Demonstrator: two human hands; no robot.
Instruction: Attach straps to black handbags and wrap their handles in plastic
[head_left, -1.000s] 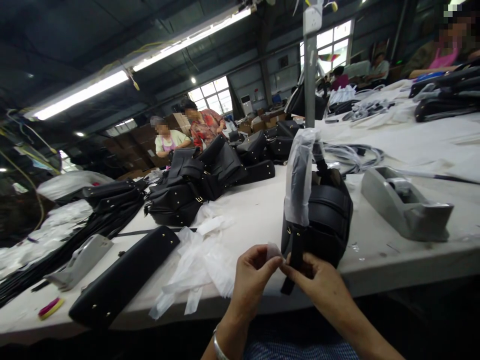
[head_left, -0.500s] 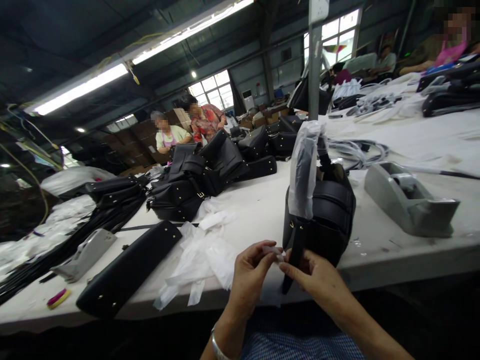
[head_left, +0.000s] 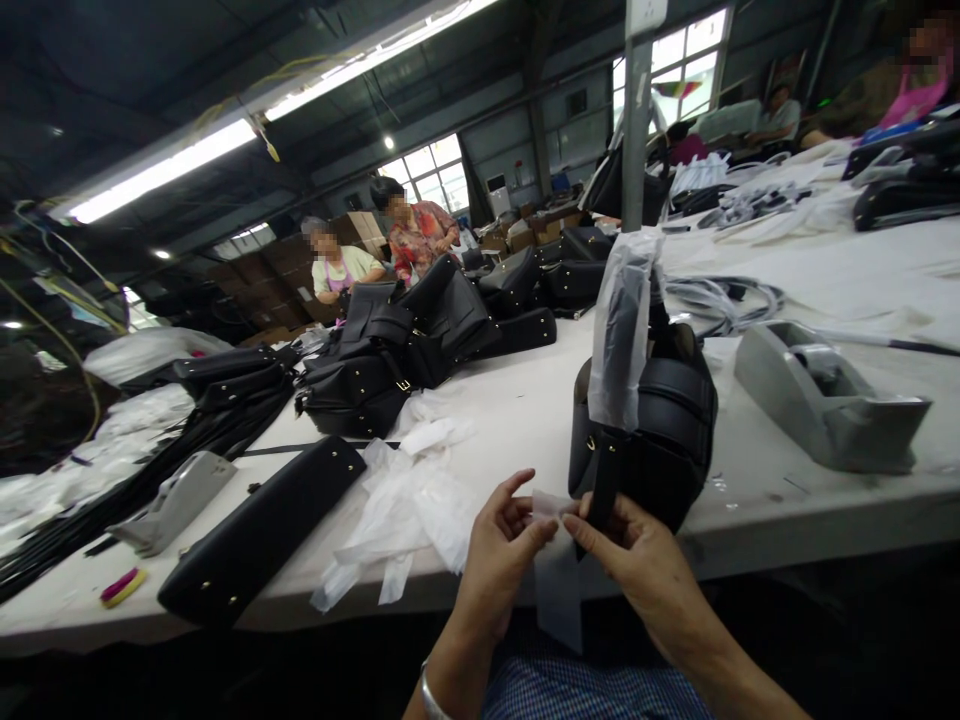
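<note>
A black handbag (head_left: 667,430) stands upright at the near edge of the white table (head_left: 525,400). Clear plastic wrap (head_left: 622,330) covers its raised handle. A black strap (head_left: 602,485) hangs down the bag's front. My left hand (head_left: 502,545) and my right hand (head_left: 630,550) meet just in front of that strap, both pinching a thin translucent sheet (head_left: 551,560) that hangs down between them over the table edge. A bangle (head_left: 431,690) sits on my left wrist.
A grey tape dispenser (head_left: 825,395) stands right of the bag, another (head_left: 176,500) at the left. A long black bag panel (head_left: 262,530) and crumpled white wrapping (head_left: 405,500) lie to the left. Piled black bags (head_left: 420,340) sit behind. Seated people work at the back.
The translucent sheet now hangs lower between my hands. My left forefinger has lifted. The view has shifted slightly, and the bag stays where it was.
</note>
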